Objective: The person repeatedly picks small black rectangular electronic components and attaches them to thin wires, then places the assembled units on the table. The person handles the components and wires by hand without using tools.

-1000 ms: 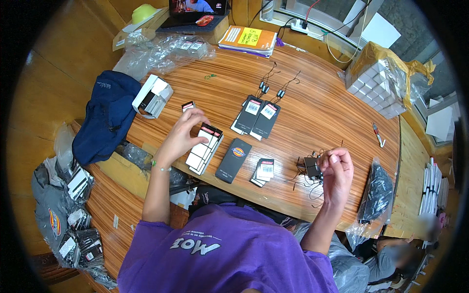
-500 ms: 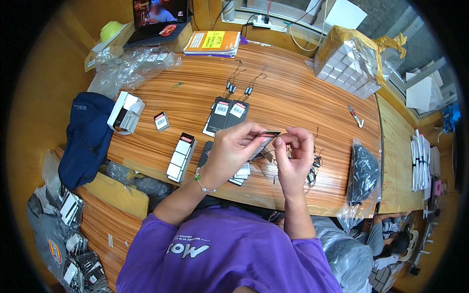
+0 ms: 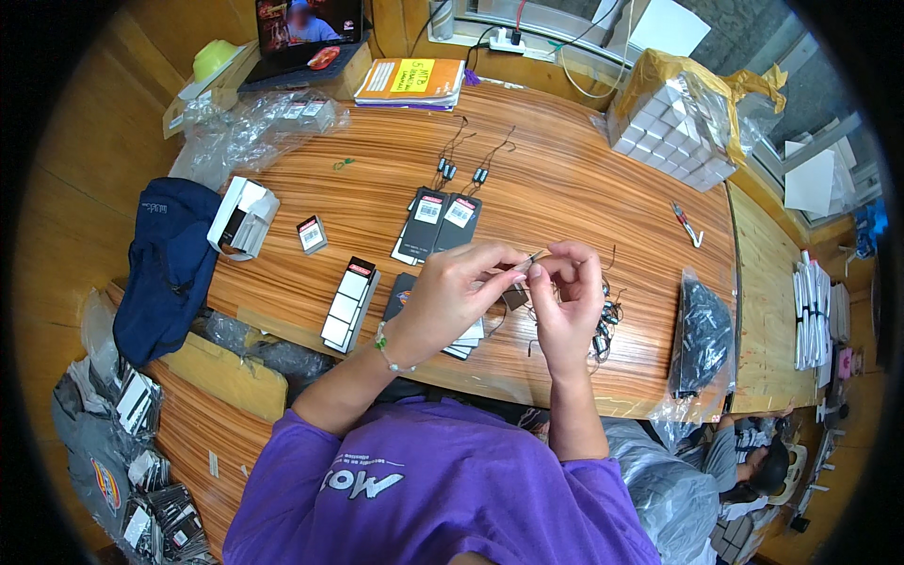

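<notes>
Above the table's near edge, my left hand [image 3: 454, 282] pinches a hang tag [image 3: 529, 262], turned nearly edge-on. My right hand [image 3: 571, 290] is closed at the tag's far tip, thumb against index finger; whether a cord is also in that pinch is too small to see. Beyond my left hand lie dark hang tags [image 3: 428, 226] with black cords [image 3: 450, 155] stretched away from them. More tags lie partly hidden under my left hand. A tangle of black cords [image 3: 607, 320] rests beside my right hand. A stack of white-panelled label cards [image 3: 348, 306] sits left of my left wrist.
A small card stack [image 3: 311, 234] and an open white box [image 3: 247, 209] stand at left. Red-handled snips [image 3: 686, 224] and a plastic-wrapped black bundle [image 3: 702, 330] lie at right. At the back are notebooks [image 3: 410, 83], a laptop [image 3: 306, 28] and a bag of white boxes [image 3: 673, 127].
The tag in my hands has tilted from showing part of its face to nearly edge-on. My right fingers have drawn slightly closer to my left hand.
</notes>
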`<state>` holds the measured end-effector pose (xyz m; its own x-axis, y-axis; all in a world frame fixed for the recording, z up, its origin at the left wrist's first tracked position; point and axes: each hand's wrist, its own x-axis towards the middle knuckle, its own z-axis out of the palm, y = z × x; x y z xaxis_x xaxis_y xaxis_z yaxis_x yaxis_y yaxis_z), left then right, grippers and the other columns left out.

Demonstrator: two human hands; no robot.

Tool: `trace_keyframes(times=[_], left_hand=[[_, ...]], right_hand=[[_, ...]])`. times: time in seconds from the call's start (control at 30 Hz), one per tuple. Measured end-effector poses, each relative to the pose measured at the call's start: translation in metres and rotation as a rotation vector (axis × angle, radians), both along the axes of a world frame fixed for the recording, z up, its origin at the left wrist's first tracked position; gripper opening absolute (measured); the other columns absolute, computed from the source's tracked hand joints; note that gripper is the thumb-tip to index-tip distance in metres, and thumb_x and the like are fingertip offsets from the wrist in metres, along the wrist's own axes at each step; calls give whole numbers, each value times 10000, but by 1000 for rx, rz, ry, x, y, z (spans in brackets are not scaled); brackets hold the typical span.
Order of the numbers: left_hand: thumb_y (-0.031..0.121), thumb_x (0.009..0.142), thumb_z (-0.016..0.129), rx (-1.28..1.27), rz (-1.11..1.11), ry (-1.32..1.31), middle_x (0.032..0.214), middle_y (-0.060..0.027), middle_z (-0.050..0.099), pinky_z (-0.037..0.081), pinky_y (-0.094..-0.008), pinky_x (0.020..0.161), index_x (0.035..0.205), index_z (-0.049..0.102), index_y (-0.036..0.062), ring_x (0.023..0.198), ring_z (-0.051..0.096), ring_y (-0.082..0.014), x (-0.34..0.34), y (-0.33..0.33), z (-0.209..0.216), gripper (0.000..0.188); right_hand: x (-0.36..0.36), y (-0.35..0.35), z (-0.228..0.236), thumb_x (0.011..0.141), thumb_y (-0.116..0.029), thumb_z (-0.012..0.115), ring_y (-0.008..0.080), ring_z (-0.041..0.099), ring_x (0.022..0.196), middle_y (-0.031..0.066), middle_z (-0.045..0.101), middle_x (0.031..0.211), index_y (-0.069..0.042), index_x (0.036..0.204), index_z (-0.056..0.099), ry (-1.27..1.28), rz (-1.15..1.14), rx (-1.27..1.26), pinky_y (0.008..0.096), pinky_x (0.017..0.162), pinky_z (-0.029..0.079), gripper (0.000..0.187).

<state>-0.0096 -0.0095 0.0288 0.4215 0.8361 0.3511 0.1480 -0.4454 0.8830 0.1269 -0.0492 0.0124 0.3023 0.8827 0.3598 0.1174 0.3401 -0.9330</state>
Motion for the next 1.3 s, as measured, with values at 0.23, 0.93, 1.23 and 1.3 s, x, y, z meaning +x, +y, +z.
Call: trace_keyframes(times=[0.23,0.93,1.23,1.3], left_hand=[[34,754,646,317,-9,171,820,-83,621,487,-297,588,877,638,22,706,611,-219,-7,6,5,123],[-4,670,640,646,-101,58,862,-51,617,470,-326,748,849,657,79,853,574,-222,-9,32,-8,197],[80,632,666,753,-58,37,859,-61,632,510,-352,747,813,646,34,844,612,-228,-3,29,-14,188],[79,653,649,777,-48,46,845,-50,632,515,-323,726,809,642,46,852,611,-217,-3,30,-18,160]], right_hand=[[7,-1,1,834,37,547,83,557,708,47,588,758,14,1074,461,123,121,-99,204,660,443,256],[22,3,-5,894,-54,468,186,614,749,131,605,901,27,1045,522,704,471,-197,287,723,501,179],[21,0,-2,859,-43,519,186,620,796,117,606,904,7,960,532,572,431,-255,308,748,514,113],[20,-1,-6,849,-42,538,153,584,824,85,582,911,-13,917,532,554,367,-266,282,760,488,74]])
